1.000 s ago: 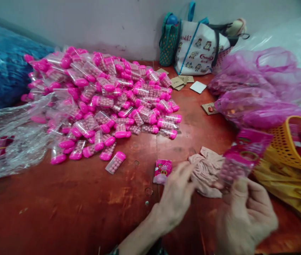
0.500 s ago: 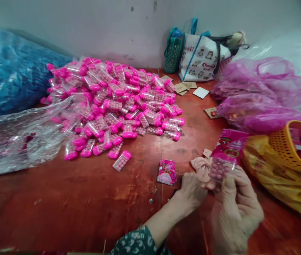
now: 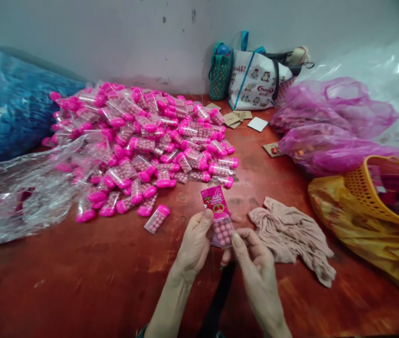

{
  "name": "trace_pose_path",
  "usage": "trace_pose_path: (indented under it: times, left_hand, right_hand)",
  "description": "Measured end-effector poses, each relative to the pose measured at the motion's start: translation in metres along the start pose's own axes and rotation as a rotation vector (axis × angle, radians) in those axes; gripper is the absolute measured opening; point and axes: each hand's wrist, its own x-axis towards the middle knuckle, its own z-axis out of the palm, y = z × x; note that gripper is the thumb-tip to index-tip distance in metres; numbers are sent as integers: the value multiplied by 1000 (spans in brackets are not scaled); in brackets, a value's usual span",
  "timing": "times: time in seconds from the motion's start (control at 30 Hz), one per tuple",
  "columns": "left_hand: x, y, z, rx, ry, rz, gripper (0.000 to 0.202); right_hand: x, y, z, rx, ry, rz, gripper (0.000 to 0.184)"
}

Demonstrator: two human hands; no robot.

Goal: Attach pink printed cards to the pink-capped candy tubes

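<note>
In front of me both hands hold a small clear container of pink candy balls (image 3: 223, 232), with a pink printed wrapper (image 3: 216, 201) over its upper end. My left hand (image 3: 192, 241) is closed on its left edge, thumb at the wrapper's lower part. At the lower right corner, the thumb and fingers of my right hand (image 3: 255, 263) pinch the container. A crumpled beige cloth (image 3: 290, 232) lies to the right of that hand. The pile of pink-capped candy containers (image 3: 143, 141) rises beyond my hands, and one single candy container (image 3: 157, 219) lies in front of it.
Clear plastic sheeting (image 3: 23, 202) and a big bag of blue pieces (image 3: 12, 103) are on the left. Pink plastic bags (image 3: 333, 126), a yellow basket (image 3: 359, 188) and a yellow bag (image 3: 347, 220) line the right. Cardboard pieces (image 3: 232, 118) and a white tote bag (image 3: 255, 82) are at the back.
My right hand has brought the wrapped candy container left to the middle. My left hand has let go of the cloth, which now lies spread out, and grips the container too.
</note>
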Motion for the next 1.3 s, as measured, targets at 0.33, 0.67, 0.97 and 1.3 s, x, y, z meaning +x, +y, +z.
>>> trace_pose_path:
  times: [0.33, 0.67, 0.97, 1.3]
  left_hand:
    - [-10, -11, 6, 15, 69, -99, 40]
    - [-18, -11, 9, 112, 38, -8, 36]
    - [-19, -21, 7, 98, 52, -164, 42]
    - [-21, -24, -2, 66, 82, -160, 41]
  right_hand:
    - [-4, 22, 16, -110, 47, -55, 23]
    - [-1, 22, 17, -282, 68, -186, 21]
    - [3, 31, 10, -240, 94, -98, 21]
    - [11, 23, 13, -131, 35, -18, 29]
